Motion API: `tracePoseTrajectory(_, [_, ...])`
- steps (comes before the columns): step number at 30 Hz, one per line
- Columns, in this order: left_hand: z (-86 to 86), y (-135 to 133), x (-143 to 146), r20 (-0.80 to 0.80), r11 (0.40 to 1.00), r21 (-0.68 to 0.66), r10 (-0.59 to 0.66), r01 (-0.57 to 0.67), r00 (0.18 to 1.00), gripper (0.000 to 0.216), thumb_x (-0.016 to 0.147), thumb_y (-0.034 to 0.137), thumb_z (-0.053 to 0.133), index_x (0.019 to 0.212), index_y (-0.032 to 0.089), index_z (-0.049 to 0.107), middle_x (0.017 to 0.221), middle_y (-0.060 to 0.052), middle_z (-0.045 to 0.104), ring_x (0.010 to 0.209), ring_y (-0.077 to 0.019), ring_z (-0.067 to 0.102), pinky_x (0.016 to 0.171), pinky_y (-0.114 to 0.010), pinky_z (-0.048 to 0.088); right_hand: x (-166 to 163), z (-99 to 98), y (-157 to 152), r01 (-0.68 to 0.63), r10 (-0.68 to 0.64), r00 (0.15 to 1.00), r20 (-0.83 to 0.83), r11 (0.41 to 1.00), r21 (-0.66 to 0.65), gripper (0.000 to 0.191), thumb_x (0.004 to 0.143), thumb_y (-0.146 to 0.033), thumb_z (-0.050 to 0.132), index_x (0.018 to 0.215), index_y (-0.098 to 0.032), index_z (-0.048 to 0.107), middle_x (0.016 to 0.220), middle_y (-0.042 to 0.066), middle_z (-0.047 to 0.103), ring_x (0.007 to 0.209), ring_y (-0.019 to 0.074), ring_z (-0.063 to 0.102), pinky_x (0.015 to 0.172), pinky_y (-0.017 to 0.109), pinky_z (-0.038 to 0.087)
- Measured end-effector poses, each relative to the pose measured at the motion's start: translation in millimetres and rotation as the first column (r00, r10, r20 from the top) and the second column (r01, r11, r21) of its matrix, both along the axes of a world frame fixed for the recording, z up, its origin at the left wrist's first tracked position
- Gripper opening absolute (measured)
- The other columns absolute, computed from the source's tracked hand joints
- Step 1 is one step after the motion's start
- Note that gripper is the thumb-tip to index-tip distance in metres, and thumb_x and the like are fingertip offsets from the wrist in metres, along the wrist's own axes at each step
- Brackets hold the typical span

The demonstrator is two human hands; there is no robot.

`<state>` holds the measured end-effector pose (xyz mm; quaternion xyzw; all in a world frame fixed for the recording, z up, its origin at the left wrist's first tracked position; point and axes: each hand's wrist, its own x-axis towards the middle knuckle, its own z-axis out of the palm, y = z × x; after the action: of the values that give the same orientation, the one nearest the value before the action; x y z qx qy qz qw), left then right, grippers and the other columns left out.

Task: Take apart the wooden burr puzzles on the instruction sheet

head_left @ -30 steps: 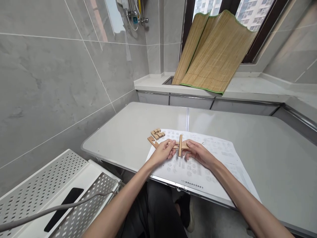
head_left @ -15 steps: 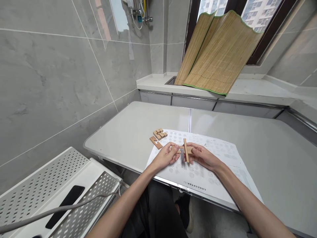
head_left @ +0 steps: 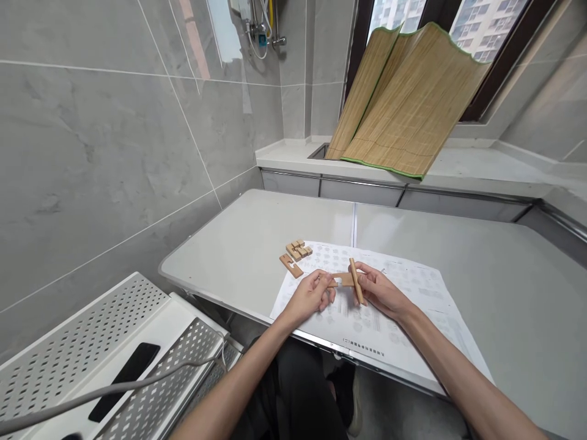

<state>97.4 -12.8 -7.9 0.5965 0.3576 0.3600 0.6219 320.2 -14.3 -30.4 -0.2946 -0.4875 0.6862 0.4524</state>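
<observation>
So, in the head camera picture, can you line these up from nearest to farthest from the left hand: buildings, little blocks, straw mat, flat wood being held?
1. Flat wood: held by the left hand.
2. Little blocks: ahead on the table, slightly left.
3. Straw mat: farther ahead, before the window.
4. Buildings: outside, farthest.

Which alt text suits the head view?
Left hand and right hand hold a flat wooden piece, crossed by a wooden rod, over a printed sheet on a table. More wooden pieces lie near the sheet's far left corner.
</observation>
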Motion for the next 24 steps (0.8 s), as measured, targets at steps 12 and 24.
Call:
tracePoseTrajectory(12, [1.8,-4.3,-0.6,0.026,1.000,0.022,0.006,-0.006,1.000,0.052,0.095,0.069,0.054,0.095,0.018,0.053,0.066,0.003,0.063,0.041,-0.0052,0.037,0.045,-0.022,0.026,2.8,0.8,-2.3,0.010,-0.010,1.000,0.001,0.999,-0.032,0.042,0.090,-0.051,0.080,0.115,-0.022,0.063,0.071,-0.002,0.067,0.053,0.0136,0.063,0.050,0.024,0.048])
tracePoseTrajectory(24, [-6.1,-3.8,-3.4,0.048,0.999,0.031,0.007,-0.008,0.999,0.050,0.097,0.069,0.051,0.096,0.019,0.051,0.068,0.001,0.065,0.043,-0.0060,0.039,0.046,-0.022,0.027,6.9,-1.1,-1.7,0.006,-0.006,1.000,-0.006,0.998,-0.059,0.034,0.092,-0.045,0.079,0.113,-0.021,0.065,0.071,-0.002,0.065,0.050,0.0116,0.058,0.051,0.024,0.047])
